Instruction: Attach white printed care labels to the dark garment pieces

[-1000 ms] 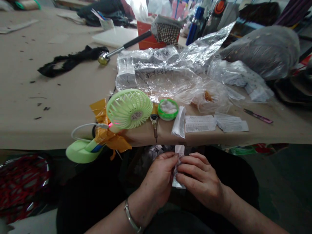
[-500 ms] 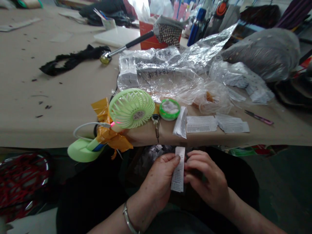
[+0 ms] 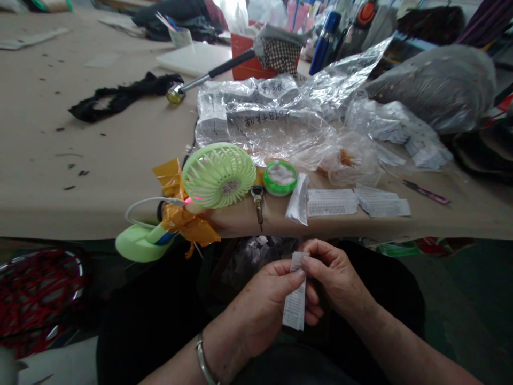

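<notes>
Okay, hands: 2, both working over the lap, just below the front edge of the table.
Left hand: 1, pinching the printed paper strips, thumb pressing on their upper part.
Right hand: 1, pinching the strips' top end between thumb and fingers, lower fingers curling behind.
Strip count: looking like at least 2, ends overlapping; cannot tell exactly.
Paper piles: 3, lying in a row near the edge: bent bundle, printed stack, fanned stack.
Bracelet: 1, circling the left wrist.
Green tub: 1, holding white wadding, sitting beside the bent bundle.
Pointed tool: 1, lying between fan and bundle, tip facing the edge.
Fan: 1, pale green, orange-brown tape wrapping its handle.
Pink-handled tool: 1, lying right of the fanned stack.
Handwritten clear bag: 1, spreading behind fan and tub.
Paper scraps: many, too jumbled for counting, lying below the edge.
</notes>
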`<state>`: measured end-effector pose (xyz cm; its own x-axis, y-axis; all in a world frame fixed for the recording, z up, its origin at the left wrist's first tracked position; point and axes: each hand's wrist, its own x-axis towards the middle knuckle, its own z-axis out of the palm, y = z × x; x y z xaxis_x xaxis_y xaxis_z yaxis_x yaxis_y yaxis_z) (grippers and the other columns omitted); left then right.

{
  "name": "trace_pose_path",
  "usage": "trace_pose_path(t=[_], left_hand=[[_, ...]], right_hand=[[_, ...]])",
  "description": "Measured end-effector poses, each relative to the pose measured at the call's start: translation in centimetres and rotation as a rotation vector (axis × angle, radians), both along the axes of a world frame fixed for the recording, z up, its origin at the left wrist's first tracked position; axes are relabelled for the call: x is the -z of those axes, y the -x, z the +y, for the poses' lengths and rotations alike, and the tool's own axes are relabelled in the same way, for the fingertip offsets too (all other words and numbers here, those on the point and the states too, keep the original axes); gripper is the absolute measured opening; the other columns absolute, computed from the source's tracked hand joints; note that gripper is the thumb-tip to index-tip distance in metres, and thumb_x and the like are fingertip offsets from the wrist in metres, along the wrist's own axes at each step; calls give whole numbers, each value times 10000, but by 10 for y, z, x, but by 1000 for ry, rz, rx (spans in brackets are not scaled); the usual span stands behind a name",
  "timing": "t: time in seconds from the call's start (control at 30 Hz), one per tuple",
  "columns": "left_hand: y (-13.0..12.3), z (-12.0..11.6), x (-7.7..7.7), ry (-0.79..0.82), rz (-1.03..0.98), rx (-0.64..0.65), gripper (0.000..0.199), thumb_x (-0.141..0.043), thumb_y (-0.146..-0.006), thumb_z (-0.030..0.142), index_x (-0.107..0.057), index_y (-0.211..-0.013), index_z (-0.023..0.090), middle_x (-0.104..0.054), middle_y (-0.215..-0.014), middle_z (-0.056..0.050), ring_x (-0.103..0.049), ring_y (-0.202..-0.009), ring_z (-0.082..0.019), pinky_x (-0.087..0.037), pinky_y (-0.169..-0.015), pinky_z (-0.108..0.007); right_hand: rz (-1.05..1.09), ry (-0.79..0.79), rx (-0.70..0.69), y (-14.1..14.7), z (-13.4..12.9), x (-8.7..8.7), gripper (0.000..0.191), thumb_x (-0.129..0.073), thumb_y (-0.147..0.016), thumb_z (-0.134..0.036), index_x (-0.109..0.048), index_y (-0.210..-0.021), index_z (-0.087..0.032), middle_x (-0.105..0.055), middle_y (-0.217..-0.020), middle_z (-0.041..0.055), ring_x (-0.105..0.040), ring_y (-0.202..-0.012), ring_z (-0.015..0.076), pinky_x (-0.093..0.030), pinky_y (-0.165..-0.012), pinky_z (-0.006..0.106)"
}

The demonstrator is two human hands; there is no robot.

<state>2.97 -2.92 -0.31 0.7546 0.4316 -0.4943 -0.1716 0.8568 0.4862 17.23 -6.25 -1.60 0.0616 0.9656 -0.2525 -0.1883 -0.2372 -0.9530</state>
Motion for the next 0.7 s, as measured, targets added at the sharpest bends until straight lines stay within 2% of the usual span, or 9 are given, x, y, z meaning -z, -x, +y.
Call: trace_pose_path(t=[0.13,0.2,0.27,0.37,0.43,0.57,0.63,0.7], left_hand=[[4,1,3,7,-30,60,246,-595,-816,349,-600,-723,122,-571,-596,-8,-604,-508,-119,-489,-497,-219],[5,0,2,9,-59,102,255,-596,-814,350,-598,-709,118,-563,-585,-8,-594,-492,-112,-479,-481,-208],[6,-1,0,25,-74,131,214,-614,-800,333,-605,-756,124,-563,-586,-2,-588,-479,-107,-468,-467,-198],[7,-3,-4,45,-63,159,206,-642,-778,333,-605,-807,133,-569,-590,3,-588,-474,-107,-465,-461,-195],[7,-4,-4,43,-54,176,221,-647,-773,345,-601,-801,131,-577,-589,-5,-589,-479,-108,-468,-469,-196],[5,-7,-1,25,-24,184,218,-637,-782,345,-594,-774,132,-572,-572,-4,-578,-468,-107,-457,-460,-196],[5,-7,1,6,-11,163,218,-608,-807,340,-589,-749,131,-567,-573,-3,-569,-463,-103,-447,-453,-197],[5,-6,2,-5,10,125,220,-584,-827,329,-583,-732,130,-561,-580,1,-564,-466,-98,-445,-456,-197]], right_hand=[[112,7,-86,-6,1,2,196,-697,-774,-334,-610,-890,-202,-603,-697,-36,-554,-567,74,-455,-553,175],[184,18,-248,-12,6,1,355,-738,-727,-346,-625,-1039,-217,-639,-857,0,-610,-695,103,-494,-646,207],[259,23,-454,-19,11,1,462,-765,-687,-369,-633,-1103,-219,-631,-1065,50,-635,-876,160,-509,-776,271],[372,1,-631,-23,19,2,401,-802,-633,-354,-688,-986,-203,-529,-1289,72,-550,-1138,239,-436,-964,355],[433,18,-643,-22,21,4,323,-814,-621,-329,-697,-892,-199,-542,-1275,63,-542,-1155,239,-420,-985,363],[446,43,-585,-16,21,9,231,-806,-642,-314,-679,-787,-186,-589,-1209,59,-587,-1090,212,-459,-929,330],[397,12,-561,-15,18,9,290,-793,-657,-364,-681,-866,-197,-587,-1222,67,-585,-1099,224,-467,-924,343],[247,-37,-494,-15,13,6,384,-755,-700,-405,-655,-1027,-231,-604,-1187,62,-603,-1065,222,-481,-912,357]])
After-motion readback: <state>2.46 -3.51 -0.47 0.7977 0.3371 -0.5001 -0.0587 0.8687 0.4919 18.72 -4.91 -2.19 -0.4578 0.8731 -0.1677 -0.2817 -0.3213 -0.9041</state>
